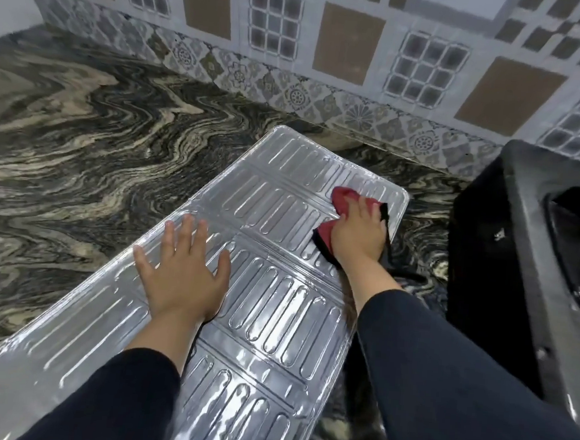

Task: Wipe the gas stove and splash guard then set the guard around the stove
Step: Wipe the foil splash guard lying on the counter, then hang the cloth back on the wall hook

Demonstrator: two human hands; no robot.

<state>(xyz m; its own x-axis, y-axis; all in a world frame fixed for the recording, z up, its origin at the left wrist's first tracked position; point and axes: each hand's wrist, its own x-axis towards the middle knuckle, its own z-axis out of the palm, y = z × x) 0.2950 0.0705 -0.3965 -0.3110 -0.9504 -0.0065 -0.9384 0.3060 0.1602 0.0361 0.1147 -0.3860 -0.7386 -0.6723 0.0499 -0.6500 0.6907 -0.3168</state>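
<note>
Wiping the flattened splash guard on the counter, stove waiting at the right edge.

The foil splash guard (277, 287) lies unfolded and flat on the marbled counter (83, 119), running from the near-left edge toward the back wall, presumably so its ribbed panels take the cloth evenly. The left hand (182, 270) presses down on a middle panel with fingers straight and spread, holding nothing (most likely a brace, so the light sheet does not slide). The right hand (358, 229) has its fingers curled over a red cloth (343, 197) with a dark border, pressed against the guard's far-right corner. The black gas stove (525, 270) sits just beside that corner at the counter's right edge, not yet enclosed. No containers are in view.
</note>
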